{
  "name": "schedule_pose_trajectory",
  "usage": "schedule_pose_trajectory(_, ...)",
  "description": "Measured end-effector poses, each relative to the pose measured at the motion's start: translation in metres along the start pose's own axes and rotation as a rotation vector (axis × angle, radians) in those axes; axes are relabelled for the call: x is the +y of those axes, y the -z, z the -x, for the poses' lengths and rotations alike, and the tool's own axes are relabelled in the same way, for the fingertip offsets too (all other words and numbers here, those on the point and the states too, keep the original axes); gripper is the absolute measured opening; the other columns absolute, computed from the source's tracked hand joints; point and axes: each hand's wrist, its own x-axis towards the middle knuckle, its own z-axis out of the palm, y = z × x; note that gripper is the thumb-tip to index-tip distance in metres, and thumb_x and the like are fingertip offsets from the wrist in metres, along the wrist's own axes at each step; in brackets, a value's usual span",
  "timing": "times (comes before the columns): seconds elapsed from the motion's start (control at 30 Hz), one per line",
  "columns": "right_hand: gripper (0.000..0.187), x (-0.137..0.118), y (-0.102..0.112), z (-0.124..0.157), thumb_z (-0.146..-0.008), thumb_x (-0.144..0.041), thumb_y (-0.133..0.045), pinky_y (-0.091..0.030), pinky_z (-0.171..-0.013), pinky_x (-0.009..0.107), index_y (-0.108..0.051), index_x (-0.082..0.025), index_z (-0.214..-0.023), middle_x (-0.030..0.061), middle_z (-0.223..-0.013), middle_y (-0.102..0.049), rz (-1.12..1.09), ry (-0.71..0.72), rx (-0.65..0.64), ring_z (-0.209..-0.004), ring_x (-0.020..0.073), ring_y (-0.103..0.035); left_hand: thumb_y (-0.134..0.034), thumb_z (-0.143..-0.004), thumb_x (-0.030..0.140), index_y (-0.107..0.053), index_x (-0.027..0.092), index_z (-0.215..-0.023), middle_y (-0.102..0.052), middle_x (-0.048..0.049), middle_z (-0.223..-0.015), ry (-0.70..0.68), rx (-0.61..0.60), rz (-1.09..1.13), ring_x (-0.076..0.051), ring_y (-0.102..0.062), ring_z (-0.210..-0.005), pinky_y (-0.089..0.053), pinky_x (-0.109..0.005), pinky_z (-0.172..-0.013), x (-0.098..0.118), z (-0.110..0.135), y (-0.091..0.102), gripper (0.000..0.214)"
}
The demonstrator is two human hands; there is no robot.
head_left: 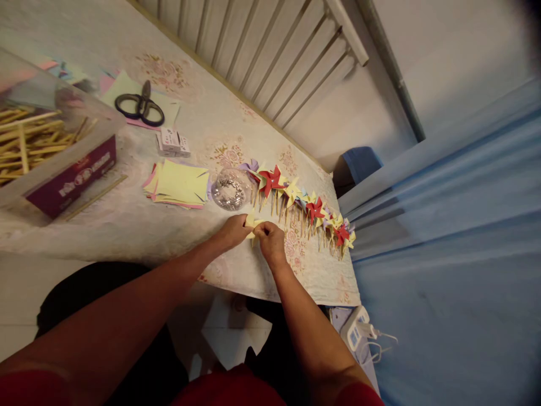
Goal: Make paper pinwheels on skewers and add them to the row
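Head cam view, and I'll use the dish (230, 172) as the landmark since it's right in the middle of things. It's clear, with a bunch of silvery bits (230, 194) in it.

Just nearer the person than the dish, and a little to its right, is the yellow paper (250, 221), up in both hands. Left hand (234, 231) has its fingers clamped on the left edge; right hand (271, 241) has thumb and fingers pinched on the other side. Can't really tell how far it's folded, since the fingers cover a lot of it.

Right of the dish there's a whole row of pinwheels (315, 210), red, yellow, purple and a bit of blue, on thin sticks. Just left of the dish sits a paper stack (180, 183), yellow on top. Further left and behind are the small boxes (172, 143), then scissors (146, 106) lying on more paper. Well left of the dish is a see-through bin (71, 177) full of sticks (29, 144).
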Motion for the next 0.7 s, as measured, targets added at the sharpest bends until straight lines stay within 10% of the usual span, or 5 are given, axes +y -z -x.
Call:
schedule_pose_trajectory(0.17, 0.014, -0.006, 0.011, -0.002, -0.083, -0.022, -0.055, -0.045, -0.078, 0.031, -0.062, -0.022, -0.071, 0.0039, -0.078, -0.062, 0.220, 0.284, -0.059, -0.080, 0.0196, -0.057, -0.052, -0.071, 0.017, -0.069, 0.012, -0.084, -0.070, -0.0030, -0.079, -0.009, 0.014, 0.015, -0.016, -0.057, -0.071, -0.040, -0.025, -0.062, -0.001, -0.002, -0.001, 0.022)
schedule_pose_trajectory(0.43, 0.010, 0.003, -0.009, -0.001, -0.075, -0.025, -0.059, -0.041, -0.060, 0.025, -0.060, -0.021, -0.065, -0.0047, -0.060, -0.055, -0.150, -0.212, 0.007, -0.060, 0.0143, -0.050, -0.053, -0.070, 0.019, -0.070, 0.011, -0.088, -0.071, -0.0047, -0.082, 0.004, 0.012, -0.013, -0.018, -0.059, -0.074, -0.041, -0.026, -0.063, -0.004, -0.003, -0.001, 0.025)
schedule_pose_trajectory(0.7, 0.013, -0.007, 0.008, -0.004, -0.081, -0.021, -0.057, -0.044, -0.079, 0.031, -0.062, -0.021, -0.069, 0.0029, -0.077, -0.061, 0.171, 0.235, -0.052, -0.079, 0.0189, -0.056, -0.053, -0.071, 0.019, -0.069, 0.013, -0.084, -0.071, -0.0036, -0.080, -0.006, 0.025, 0.003, -0.017, -0.058, -0.073, -0.039, -0.025, -0.061, -0.004, -0.005, -0.002, 0.021)
